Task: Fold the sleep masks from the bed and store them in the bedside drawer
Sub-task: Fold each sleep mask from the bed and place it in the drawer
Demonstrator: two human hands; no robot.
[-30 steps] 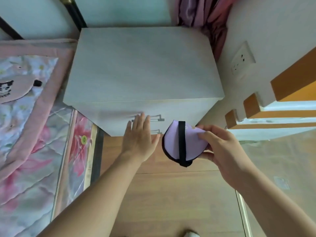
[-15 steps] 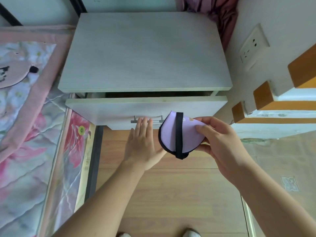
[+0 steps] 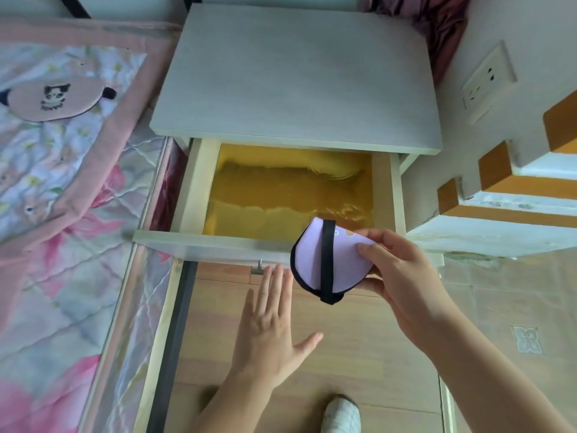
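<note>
Counting two sleep masks, I see a pink one (image 3: 46,100) flat on the bed (image 3: 71,189) and a folded lilac one (image 3: 324,260) pinched in my right hand (image 3: 402,282) over the open drawer's (image 3: 193,185) front edge. My left hand (image 3: 268,332) hovers flat below, fingers spread, empty.

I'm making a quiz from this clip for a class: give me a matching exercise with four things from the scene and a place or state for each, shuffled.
Things:
1. lilac sleep mask
2. pink sleep mask
3. drawer
4. left hand

Places or states:
A. lying flat on the bed
B. pulled open, yellow lining showing
C. folded, held in the right hand
D. open, fingers spread, holding nothing

Pairs: 1-C, 2-A, 3-B, 4-D
</note>
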